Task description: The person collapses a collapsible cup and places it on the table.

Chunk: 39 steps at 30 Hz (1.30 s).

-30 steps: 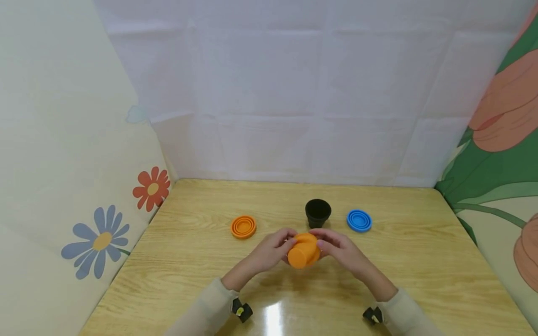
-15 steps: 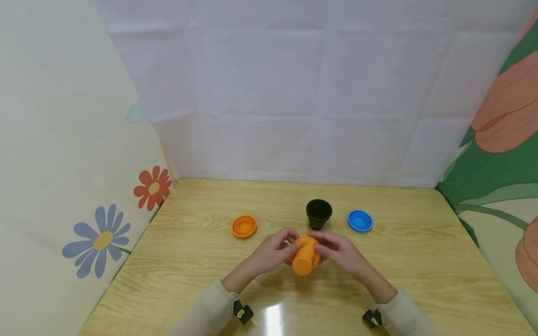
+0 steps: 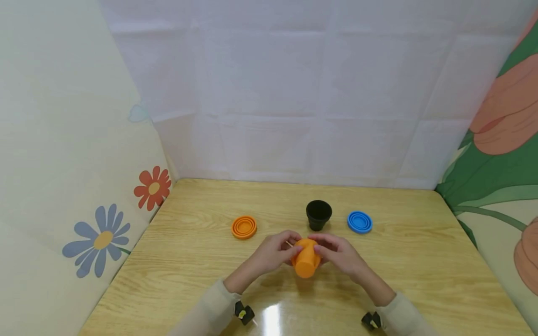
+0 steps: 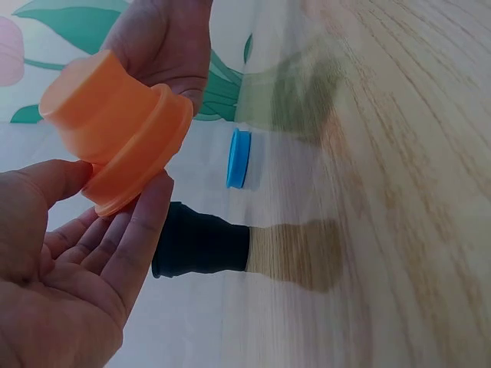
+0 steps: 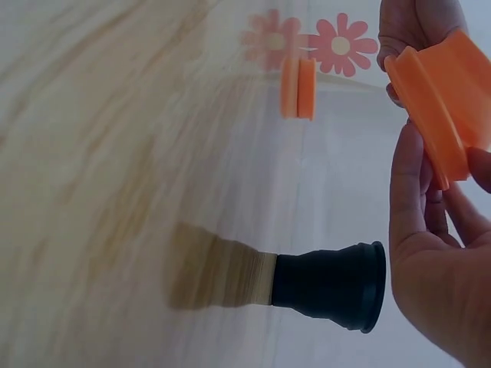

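Our left hand (image 3: pixel 275 255) and right hand (image 3: pixel 341 254) meet around one orange collapsible cup (image 3: pixel 306 262), gripping it from opposite sides. Both thumbs press its near side, while the other fingers curl around behind, partly hidden in the head view. We hold the cup clear of the tabletop (image 3: pixel 168 275), tilted, with its narrow closed end toward us and its broad rim facing away. From the left wrist, we see a raised ring running around its stepped wall.

Just beyond our hands, a black collapsible cup (image 3: pixel 318 222) stands upright, its mouth facing up, with its dark reflection showing in the glossy surface in both wrist views. To its right, near it, lies a blue collapsed cup (image 3: pixel 359 222), flat, with concentric rings. An orange collapsed cup (image 3: pixel 244 227), equally flat, sits well to the left of the black one.

Our light sleeves (image 3: pixel 216 301) reach in from the bottom edge, a small black device (image 3: pixel 244 313) beside each cuff. Behind the tabletop hangs a creased white cloth (image 3: pixel 260 93); a red flower (image 3: pixel 153 188) and a blue flower (image 3: pixel 102 241) decorate the left-hand panel.
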### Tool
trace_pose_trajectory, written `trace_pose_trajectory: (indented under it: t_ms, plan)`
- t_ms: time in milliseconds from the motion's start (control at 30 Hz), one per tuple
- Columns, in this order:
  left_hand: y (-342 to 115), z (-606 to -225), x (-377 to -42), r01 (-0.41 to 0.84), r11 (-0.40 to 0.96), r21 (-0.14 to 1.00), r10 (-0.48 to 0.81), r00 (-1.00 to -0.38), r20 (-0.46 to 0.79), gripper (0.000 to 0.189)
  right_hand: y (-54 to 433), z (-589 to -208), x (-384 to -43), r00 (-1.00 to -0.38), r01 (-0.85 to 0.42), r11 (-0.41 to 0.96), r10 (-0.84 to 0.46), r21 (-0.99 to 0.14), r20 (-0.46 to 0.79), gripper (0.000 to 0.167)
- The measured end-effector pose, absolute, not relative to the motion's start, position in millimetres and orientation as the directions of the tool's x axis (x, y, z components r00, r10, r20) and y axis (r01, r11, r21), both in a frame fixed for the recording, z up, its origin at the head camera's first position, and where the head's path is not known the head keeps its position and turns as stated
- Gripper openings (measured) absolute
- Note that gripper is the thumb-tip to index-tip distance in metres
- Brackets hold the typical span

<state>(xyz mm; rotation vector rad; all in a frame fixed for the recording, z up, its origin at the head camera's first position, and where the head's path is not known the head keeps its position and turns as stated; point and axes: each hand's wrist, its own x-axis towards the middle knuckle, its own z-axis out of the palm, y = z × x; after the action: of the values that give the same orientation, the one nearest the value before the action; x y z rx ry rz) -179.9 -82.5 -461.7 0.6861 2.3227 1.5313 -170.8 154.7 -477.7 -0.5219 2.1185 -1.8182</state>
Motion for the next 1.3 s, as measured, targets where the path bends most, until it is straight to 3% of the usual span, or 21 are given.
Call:
trace_pose_trajectory:
  t_ms: [367,733,1067,1300]
  plan:
    - [-80.8,-459.5,-179.5,0.266,0.321,0.909,0.527,-0.847,0.062,0.022,150.1,-481.4,-169.6,-0.91,-0.151,0.191,-0.41,-0.97,0.061,0.03]
    - [-85.0,-458.8,-179.5,0.234,0.256,0.938,0.53,-0.846,0.066,0.024,155.2,-478.2,-172.1,-0.917,-0.04,0.105,-0.4,-0.994,-0.005,0.045]
    - [-85.3,-460.2,-179.6,0.228,0.191,0.955,0.55,-0.831,0.088,0.029,159.1,-477.9,-172.3,-0.88,0.004,0.013,-0.475,-1.0,-0.01,0.046]
    - [-88.3,-459.4,-181.3,0.181,0.199,0.963,0.618,-0.786,0.02,0.036,159.9,-475.3,-172.1,-0.871,-0.009,0.033,-0.49,-0.999,-0.008,0.044]
